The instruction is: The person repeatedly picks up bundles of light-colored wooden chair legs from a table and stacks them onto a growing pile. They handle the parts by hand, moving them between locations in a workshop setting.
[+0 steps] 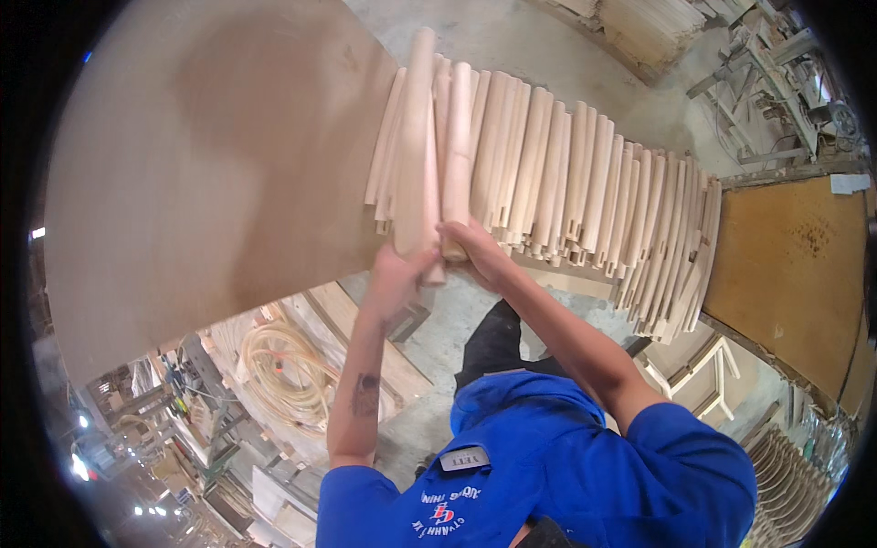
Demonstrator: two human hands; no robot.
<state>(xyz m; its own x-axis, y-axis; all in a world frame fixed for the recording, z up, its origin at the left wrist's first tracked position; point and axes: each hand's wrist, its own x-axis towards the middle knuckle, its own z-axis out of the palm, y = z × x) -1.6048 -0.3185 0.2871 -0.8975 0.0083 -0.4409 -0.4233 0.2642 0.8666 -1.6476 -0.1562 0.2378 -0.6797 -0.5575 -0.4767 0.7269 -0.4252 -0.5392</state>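
Note:
My left hand (399, 277), slightly blurred, is closed round the lower end of a long, pale, tapered wooden leg (417, 146). Close beside it, my right hand (477, 253) grips the near end of a second, rounded wooden leg (459, 151). Both legs point away from me, tilted over the left end of a long row of similar wooden legs (553, 173). Several in the row show slots cut near their near ends. My fingers' undersides are hidden behind the wood.
A large brown board (210, 155) lies to the left of the row, and a yellowish-brown panel (786, 283) to the right. Below left is a coiled pale hose (288, 370). Metal frames (763, 87) stand at the far right; curved wooden parts (793, 484) are stacked at the lower right.

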